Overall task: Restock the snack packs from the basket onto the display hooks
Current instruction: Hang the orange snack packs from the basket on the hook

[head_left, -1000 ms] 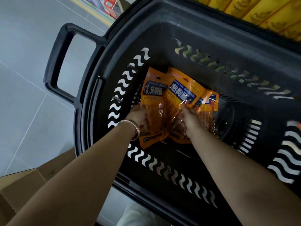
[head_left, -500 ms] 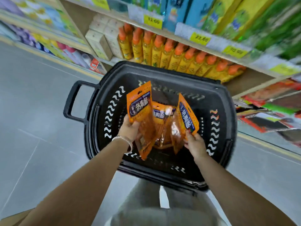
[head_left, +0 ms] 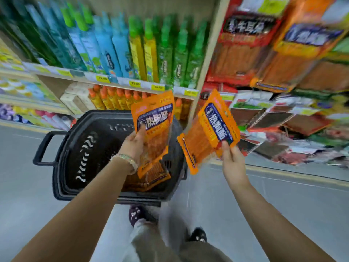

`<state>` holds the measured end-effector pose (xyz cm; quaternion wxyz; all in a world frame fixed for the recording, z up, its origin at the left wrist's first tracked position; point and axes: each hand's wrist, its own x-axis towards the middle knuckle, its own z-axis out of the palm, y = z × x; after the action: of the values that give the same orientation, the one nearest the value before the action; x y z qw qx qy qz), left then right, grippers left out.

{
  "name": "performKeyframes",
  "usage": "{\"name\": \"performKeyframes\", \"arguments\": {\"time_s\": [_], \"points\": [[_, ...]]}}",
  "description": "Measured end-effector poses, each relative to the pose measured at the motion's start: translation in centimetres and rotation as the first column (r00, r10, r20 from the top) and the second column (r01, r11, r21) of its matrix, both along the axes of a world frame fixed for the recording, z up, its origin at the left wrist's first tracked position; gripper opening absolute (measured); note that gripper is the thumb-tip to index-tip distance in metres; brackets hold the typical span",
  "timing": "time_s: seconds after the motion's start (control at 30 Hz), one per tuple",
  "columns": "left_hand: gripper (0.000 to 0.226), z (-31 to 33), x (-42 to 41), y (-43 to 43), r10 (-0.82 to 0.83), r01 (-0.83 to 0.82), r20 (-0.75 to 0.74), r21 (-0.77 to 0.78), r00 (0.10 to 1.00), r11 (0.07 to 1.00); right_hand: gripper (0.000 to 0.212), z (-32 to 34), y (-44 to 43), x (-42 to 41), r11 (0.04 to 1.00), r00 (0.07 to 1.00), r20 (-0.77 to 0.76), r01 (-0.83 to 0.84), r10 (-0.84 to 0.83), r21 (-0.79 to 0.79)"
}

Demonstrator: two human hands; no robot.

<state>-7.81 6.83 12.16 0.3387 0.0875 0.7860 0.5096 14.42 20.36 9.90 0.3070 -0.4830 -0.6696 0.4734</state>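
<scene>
Left hand (head_left: 133,143) fingers closed on orange snack packs (head_left: 154,127) above basket (head_left: 62,167); right hand (head_left: 231,157) fingers pinch another pack (head_left: 209,129), tilted.

A shop aisle with a grey tiled floor (head_left: 24,167). A wooden shelf unit (head_left: 209,59) is the landmark: its upper shelf carries tall green, blue and yellow bottles (head_left: 143,50), and below them sit orange-capped bottles (head_left: 115,97) behind yellow price tags (head_left: 103,78). Right of its upright hang blurred packets (head_left: 294,114) — red, orange, green. A yellow line (head_left: 283,170) runs along the floor at the unit's foot.
</scene>
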Motion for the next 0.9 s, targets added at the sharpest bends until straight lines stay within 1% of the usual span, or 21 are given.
{"name": "performKeyframes", "arguments": {"time_s": [0.03, 0.1, 0.13, 0.2, 0.27, 0.33, 0.37, 0.43, 0.5, 0.63, 0.7, 0.8, 0.9], "points": [[0.030, 1.5, 1.7, 1.1, -0.014, 0.014, -0.057, 0.013, 0.998, 1.000, 0.027, 1.5, 0.9, 1.6, 0.999, 1.000, -0.025, 0.013, -0.012, 0.045], [0.012, 3.9, 4.8, 3.4, -0.028, 0.040, -0.133, 0.089, 0.991, 0.995, 0.020, 4.1, 2.9, 4.9, 0.993, 0.996, -0.074, 0.048, -0.040, 0.110], [0.010, 5.3, 6.4, 4.6, -0.043, 0.064, -0.151, 0.138, 0.988, 0.988, 0.018, 5.3, 3.9, 6.4, 0.988, 0.993, -0.100, 0.069, -0.055, 0.138], [0.022, 7.7, 8.8, 6.7, -0.077, 0.114, -0.160, 0.237, 0.984, 0.965, 0.016, 7.5, 5.9, 9.2, 0.976, 0.987, -0.135, 0.107, -0.082, 0.190], [0.023, 9.6, 10.3, 8.9, -0.115, 0.166, -0.189, 0.281, 0.975, 0.945, 0.015, 9.5, 8.0, 11.8, 0.961, 0.984, -0.144, 0.140, -0.108, 0.239], [0.013, 11.6, 11.4, 10.9, -0.138, 0.201, -0.202, 0.337, 0.970, 0.920, 0.023, 11.4, 9.8, 14.0, 0.952, 0.980, -0.145, 0.170, -0.137, 0.256], [0.012, 12.7, 11.8, 12.0, -0.146, 0.211, -0.200, 0.363, 0.969, 0.908, 0.028, 12.4, 10.7, 14.8, 0.946, 0.976, -0.158, 0.189, -0.151, 0.265], [0.023, 15.4, 12.5, 13.9, -0.149, 0.230, -0.228, 0.386, 0.962, 0.893, 0.037, 14.4, 12.3, 16.1, 0.935, 0.964, -0.200, 0.225, -0.174, 0.275], [0.024, 17.9, 12.8, 15.8, -0.148, 0.267, -0.317, 0.376, 0.937, 0.887, 0.042, 16.4, 14.1, 16.8, 0.924, 0.955, -0.232, 0.250, -0.186, 0.290], [0.023, 22.2, 13.0, 19.5, -0.090, 0.281, -0.434, 0.402, 0.897, 0.871, 0.038, 20.6, 18.1, 16.9, 0.896, 0.939, -0.288, 0.286, -0.191, 0.340], [0.024, 23.9, 12.8, 21.4, -0.061, 0.282, -0.457, 0.433, 0.888, 0.856, 0.041, 22.9, 20.2, 16.2, 0.877, 0.922, -0.336, 0.314, -0.191, 0.363], [0.026, 26.2, 12.2, 24.1, -0.015, 0.268, -0.469, 0.479, 0.883, 0.836, 0.037, 26.6, 23.0, 14.7, 0.896, 0.894, -0.420, 0.310, -0.160, 0.319], [0.031, 27.9, 11.4, 26.9, -0.012, 0.287, -0.467, 0.523, 0.884, 0.802, 0.033, 30.0, 25.8, 12.9, 0.894, 0.868, -0.470, 0.328, -0.159, 0.305]]}}
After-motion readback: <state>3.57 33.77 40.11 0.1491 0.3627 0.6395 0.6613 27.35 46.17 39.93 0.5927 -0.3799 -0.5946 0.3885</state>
